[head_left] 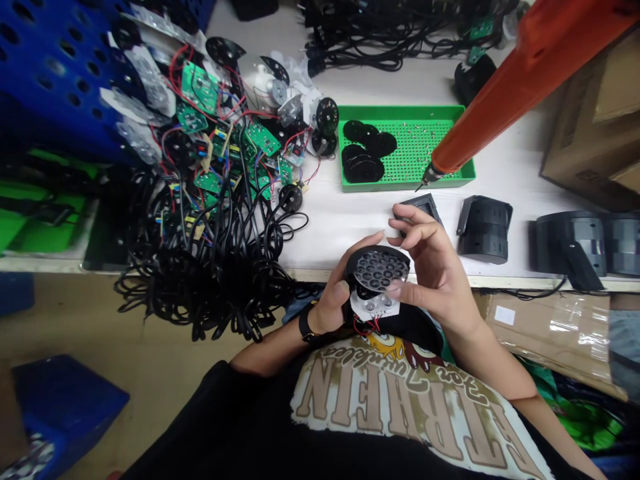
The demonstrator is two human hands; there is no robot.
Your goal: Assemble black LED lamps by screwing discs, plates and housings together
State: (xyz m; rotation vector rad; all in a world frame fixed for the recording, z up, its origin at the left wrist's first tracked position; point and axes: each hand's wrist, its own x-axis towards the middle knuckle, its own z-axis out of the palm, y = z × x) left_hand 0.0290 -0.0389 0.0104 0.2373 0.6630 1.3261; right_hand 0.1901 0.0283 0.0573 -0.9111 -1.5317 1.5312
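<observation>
We see both bare hands working on one small lamp assembly held just above the near table edge: a round black lens plate (379, 270) with a honeycomb of clear cells, a white LED board (371, 308) behind its lower edge, and red wires (364, 327) trailing toward the person's chest. The left hand (333, 301), wearing a black wristband (305, 323), is closed around the assembly from the left, thumb pressed on it. The right hand (435, 261) is half open, its thumb at the plate's lower right edge and its fingers curled up above it; from this head view we can't be sure the fingers touch anything. The step in hand looks like seating the plate against the board, and the next move calls for a free hand, as neither holds a tool. An orange electric screwdriver (525, 87) hangs at far right, its bit just over a green perforated tray (407, 187) holding black discs (363, 163). Black lamp housings (484, 230) stand to the right, while green circuit boards (200, 87) and a tangle of black power cords (210, 280) lie heaped to the left, beside a blue crate (50, 80).
</observation>
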